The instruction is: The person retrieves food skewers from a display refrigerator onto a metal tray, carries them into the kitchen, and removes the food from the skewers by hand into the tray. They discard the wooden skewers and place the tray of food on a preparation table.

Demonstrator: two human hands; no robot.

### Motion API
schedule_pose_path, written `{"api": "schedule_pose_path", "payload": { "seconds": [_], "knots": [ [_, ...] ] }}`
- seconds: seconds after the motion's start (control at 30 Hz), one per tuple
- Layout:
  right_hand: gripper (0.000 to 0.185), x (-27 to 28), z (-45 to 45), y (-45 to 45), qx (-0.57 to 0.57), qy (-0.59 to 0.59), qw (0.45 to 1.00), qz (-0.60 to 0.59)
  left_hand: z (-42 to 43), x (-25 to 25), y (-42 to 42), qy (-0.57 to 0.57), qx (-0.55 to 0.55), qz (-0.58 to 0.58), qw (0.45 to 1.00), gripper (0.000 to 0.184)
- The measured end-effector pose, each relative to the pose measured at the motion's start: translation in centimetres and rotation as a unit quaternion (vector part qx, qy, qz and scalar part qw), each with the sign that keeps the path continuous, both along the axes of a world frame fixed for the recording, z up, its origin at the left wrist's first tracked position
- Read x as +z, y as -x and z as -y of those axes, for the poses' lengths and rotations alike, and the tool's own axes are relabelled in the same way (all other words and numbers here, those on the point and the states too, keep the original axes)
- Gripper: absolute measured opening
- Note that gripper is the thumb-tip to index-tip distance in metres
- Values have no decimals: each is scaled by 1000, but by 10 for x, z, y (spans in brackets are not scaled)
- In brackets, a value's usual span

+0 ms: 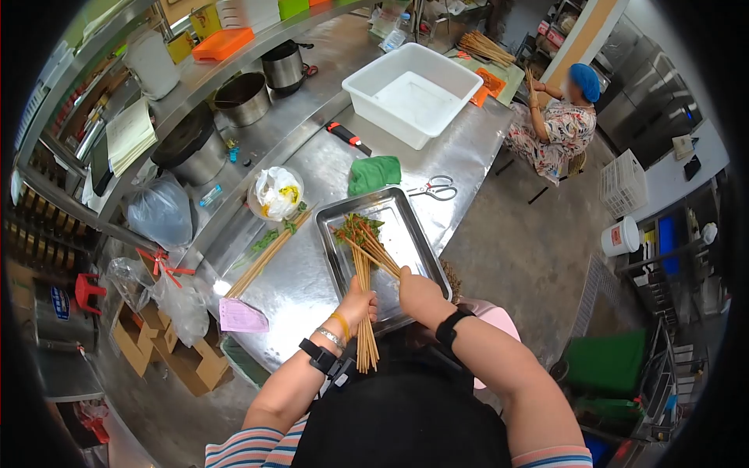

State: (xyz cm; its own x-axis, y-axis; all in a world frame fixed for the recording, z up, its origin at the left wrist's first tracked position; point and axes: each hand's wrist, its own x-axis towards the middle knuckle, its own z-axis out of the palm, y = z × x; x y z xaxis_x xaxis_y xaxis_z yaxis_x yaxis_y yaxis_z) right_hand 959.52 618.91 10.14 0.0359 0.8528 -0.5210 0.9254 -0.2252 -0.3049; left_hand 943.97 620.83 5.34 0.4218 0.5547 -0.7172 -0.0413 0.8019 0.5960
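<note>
My left hand [358, 304] is closed round a bundle of wooden skewers [365, 343], whose bare ends point down toward my apron. Red and green food [359, 231] sits on the skewers' far ends, over a metal tray [324, 230]. My right hand [421, 296] grips a second bunch of skewers [381, 253], slanting up and left so that its food ends meet the first bundle. More skewers with green leaves [265, 261] lie on the table left of the tray. A bowl with a white plastic bag [275, 193] stands beyond them.
Behind the tray are a green cloth [374, 175], scissors [434, 189], a red-and-black tool [348, 138] and a white plastic tub [413, 90]. Pots [243, 99] line the left shelf. A pink paper [243, 315] lies at the table's near-left edge. Another person [554, 125] sits at the far right, holding skewers.
</note>
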Motion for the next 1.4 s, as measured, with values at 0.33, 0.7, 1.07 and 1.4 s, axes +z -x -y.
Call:
{"api": "schedule_pose_path", "payload": {
  "seconds": [0.33,0.7,1.07,1.4],
  "knots": [
    [23,2,-24,9,-5,-23,998,54,-1,16,-1,19,50,1,999,32],
    [21,-2,-42,23,-46,-13,995,85,12,27,12,66,96,60,991,31],
    [22,-46,-68,-41,-23,-105,994,-2,20,59,63,99,-3,146,984,56],
    [20,-31,-33,-57,-340,133,850,-379,13,79,72,-111,-143,17,983,62]
  ]
}}
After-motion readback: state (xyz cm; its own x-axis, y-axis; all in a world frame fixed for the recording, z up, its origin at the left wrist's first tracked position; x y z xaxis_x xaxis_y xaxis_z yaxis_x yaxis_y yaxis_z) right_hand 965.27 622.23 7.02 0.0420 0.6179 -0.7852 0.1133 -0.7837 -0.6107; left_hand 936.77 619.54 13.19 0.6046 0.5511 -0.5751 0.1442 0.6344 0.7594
